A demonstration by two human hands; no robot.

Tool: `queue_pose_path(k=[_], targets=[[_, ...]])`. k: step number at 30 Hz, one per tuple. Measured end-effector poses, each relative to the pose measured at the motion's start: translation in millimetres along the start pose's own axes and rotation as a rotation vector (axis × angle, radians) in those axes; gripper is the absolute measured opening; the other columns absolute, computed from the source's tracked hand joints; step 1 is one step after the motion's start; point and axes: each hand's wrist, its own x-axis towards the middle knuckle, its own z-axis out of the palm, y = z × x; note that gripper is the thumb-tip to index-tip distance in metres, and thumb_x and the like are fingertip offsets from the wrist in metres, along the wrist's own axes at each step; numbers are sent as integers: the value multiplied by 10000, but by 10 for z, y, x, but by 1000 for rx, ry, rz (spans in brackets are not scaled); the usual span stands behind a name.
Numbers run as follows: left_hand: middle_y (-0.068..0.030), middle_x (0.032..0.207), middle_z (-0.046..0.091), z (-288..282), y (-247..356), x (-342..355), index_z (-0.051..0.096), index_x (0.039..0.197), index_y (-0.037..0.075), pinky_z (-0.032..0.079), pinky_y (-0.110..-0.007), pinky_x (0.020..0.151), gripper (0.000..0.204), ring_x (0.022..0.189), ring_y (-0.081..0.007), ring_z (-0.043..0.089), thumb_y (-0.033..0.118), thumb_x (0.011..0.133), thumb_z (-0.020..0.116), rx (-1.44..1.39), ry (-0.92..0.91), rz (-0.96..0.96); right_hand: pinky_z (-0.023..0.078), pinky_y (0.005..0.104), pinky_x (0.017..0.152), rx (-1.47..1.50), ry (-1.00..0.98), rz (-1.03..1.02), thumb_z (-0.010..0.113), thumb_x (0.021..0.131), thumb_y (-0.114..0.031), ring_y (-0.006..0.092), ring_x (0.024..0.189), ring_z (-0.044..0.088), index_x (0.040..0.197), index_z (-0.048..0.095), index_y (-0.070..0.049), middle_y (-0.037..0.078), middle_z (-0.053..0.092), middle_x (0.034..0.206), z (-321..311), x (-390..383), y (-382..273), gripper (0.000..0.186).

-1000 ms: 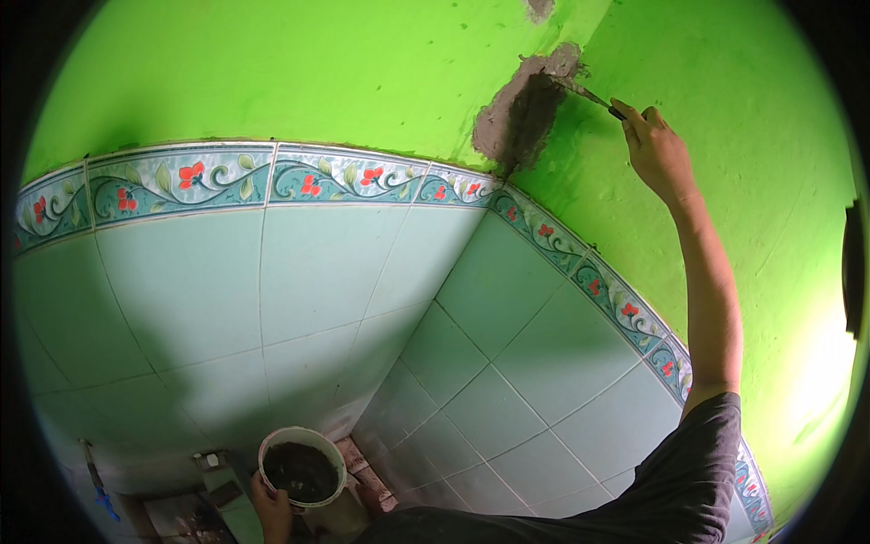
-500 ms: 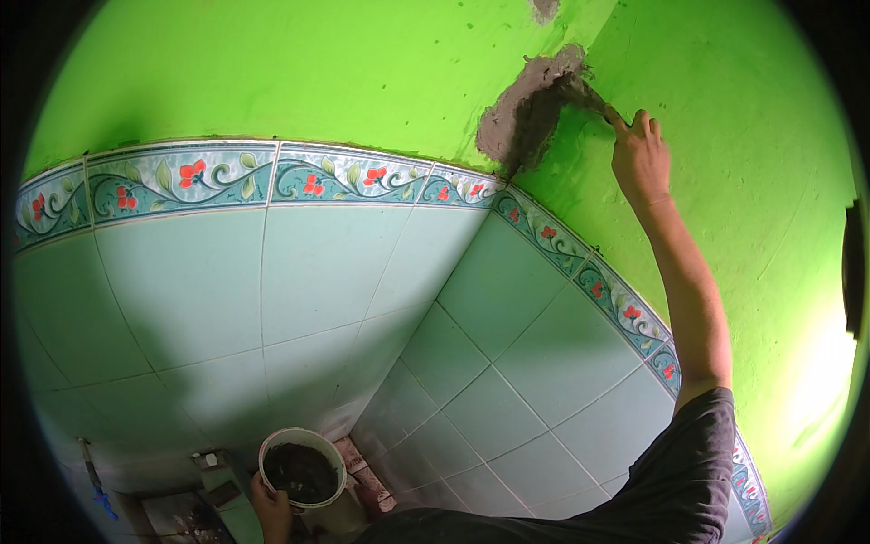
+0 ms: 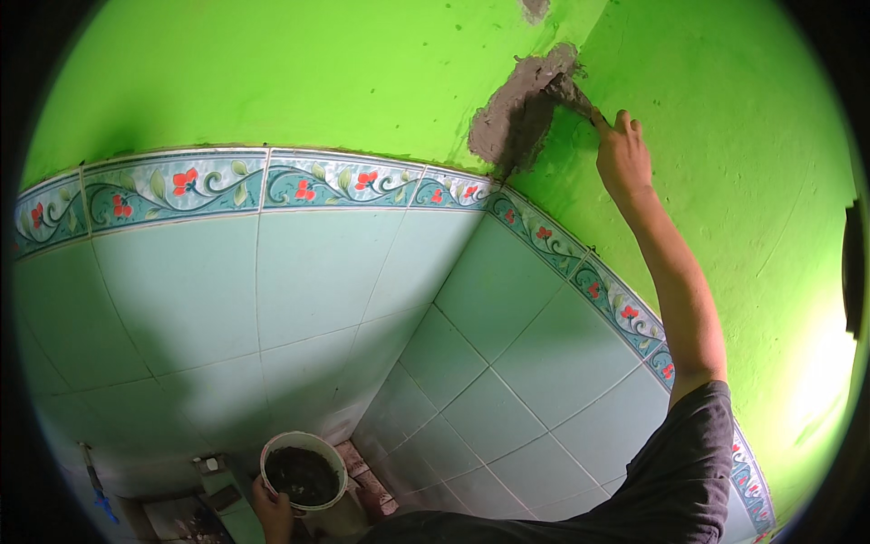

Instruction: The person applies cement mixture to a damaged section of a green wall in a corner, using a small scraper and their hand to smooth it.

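Observation:
Up at the wall corner, my right hand (image 3: 625,156) is closed around the handle of a putty knife (image 3: 571,93). The blade lies against a rough patch of grey-brown mortar (image 3: 507,118) on the green wall, just above the tile border. Low in the view, my left hand (image 3: 274,513) grips the near left side of a pale bucket (image 3: 343,470) at its rim. Dark wet mortar (image 3: 304,475) sits inside the bucket. Part of the left hand's fingers is hidden by the bucket.
Green painted walls (image 3: 272,82) meet in a corner above pale green tiles (image 3: 181,290). A floral tile border (image 3: 344,181) runs between them. A tap with a blue handle (image 3: 101,494) is at the lower left, near a small ledge (image 3: 237,512). Another mortar spot (image 3: 535,9) shows at the top.
My right hand and the putty knife have shifted slightly left over the mortar patch, and the blade is turned more into view. My left hand stays on the bucket.

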Motion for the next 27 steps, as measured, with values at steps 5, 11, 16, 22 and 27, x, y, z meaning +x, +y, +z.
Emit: queue_pose_path(k=[5, 11, 16, 22, 27], targets=[[-190, 1132, 622, 17, 145, -30, 399, 1367, -23, 574, -309, 675, 564, 872, -221, 671, -48, 812, 492, 59, -4, -12, 555, 423, 850, -35, -48, -25, 508, 892, -31, 374, 1094, 537, 1354, 561, -81, 191, 515, 1193, -9, 41, 50, 468], [-185, 1166, 623, 32, -51, 9, 404, 1361, -40, 474, -316, 934, 562, 1030, -232, 641, -50, 808, 500, -15, -16, 117, 560, 423, 857, -75, -164, 0, 508, 894, -37, 385, 1117, 538, 1317, 577, -62, 204, 514, 1210, -246, 104, -39, 429], [-172, 1094, 631, 26, 19, -12, 403, 1363, -20, 545, -308, 758, 559, 895, -213, 665, -51, 813, 495, 45, 0, 97, 562, 430, 854, -42, -124, -7, 509, 882, -21, 387, 1110, 540, 1319, 579, -62, 207, 516, 1201, -414, -50, -113, 445], [-161, 1049, 613, 56, -52, 50, 400, 1341, -6, 593, -324, 531, 521, 740, -212, 672, -39, 828, 482, -84, -20, 80, 564, 435, 834, 8, -71, 6, 511, 871, -7, 386, 1089, 545, 1314, 585, -62, 214, 523, 1176, -428, -89, -70, 453], [-170, 1066, 599, 30, -157, 107, 390, 1340, -5, 614, -344, 489, 516, 709, -231, 679, -29, 833, 483, -50, -43, 164, 564, 434, 824, -10, 7, 15, 520, 873, -24, 384, 1087, 548, 1279, 605, -58, 213, 534, 1149, -405, 166, -82, 416]])
